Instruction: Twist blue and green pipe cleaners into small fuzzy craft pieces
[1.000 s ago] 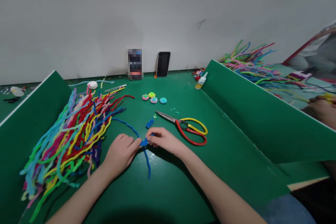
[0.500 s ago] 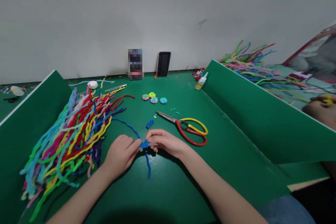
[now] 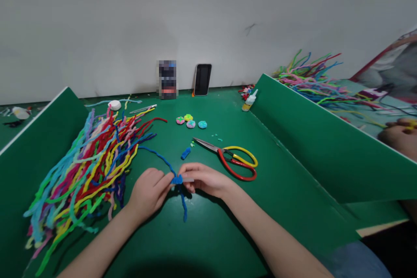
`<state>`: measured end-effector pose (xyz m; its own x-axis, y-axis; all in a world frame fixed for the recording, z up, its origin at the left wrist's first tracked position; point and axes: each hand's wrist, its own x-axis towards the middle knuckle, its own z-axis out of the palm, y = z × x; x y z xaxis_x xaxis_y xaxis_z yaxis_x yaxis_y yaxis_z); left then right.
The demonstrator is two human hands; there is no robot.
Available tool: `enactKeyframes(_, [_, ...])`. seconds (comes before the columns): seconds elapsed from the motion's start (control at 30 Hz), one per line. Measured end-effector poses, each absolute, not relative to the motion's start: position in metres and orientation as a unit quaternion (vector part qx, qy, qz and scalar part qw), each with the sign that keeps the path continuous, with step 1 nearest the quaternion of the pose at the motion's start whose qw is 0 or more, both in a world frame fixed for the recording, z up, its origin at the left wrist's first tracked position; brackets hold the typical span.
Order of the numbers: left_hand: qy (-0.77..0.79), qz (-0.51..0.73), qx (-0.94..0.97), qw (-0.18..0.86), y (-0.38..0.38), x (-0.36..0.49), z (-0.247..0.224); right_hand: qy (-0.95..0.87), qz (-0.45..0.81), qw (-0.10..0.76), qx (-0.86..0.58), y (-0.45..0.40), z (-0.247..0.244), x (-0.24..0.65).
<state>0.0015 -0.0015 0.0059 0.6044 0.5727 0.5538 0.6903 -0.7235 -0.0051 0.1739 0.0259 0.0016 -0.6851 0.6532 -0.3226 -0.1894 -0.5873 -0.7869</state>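
Note:
My left hand [image 3: 150, 191] pinches the left end of a thin pale stick [image 3: 188, 180] wrapped with a blue fuzzy stem [image 3: 177, 180]. From the right, my right hand [image 3: 203, 179] has its fingers closed on the same wrapped stem. One tail of the stem runs up and left to the pile, another hangs down below my fingers. A short blue coil [image 3: 186, 153] lies just beyond. Scissors [image 3: 224, 156] with red and yellow handles rest to the right of it, blades toward the left.
Colourful fuzzy stems [image 3: 94, 160] are heaped at left. Small round pieces [image 3: 190, 124], tweezers [image 3: 143, 109], a glue bottle [image 3: 249, 100] and a phone [image 3: 202, 79] stand or lie farther back. Green dividers [image 3: 325, 139] flank the table. A person's hand [image 3: 399, 137] shows at far right.
My right-hand fingers and the blue wrap have shifted slightly left. Both hands keep their hold, and the things on the table lie as before.

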Motion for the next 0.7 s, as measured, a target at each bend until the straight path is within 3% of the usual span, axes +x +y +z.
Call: enactKeyframes(0.7, [-0.426,-0.295,-0.853,0.061,-0.0009,0.0031,0.0077,-0.380,0.827,0.274,-0.311,0.0236,-0.0042,0.1691])
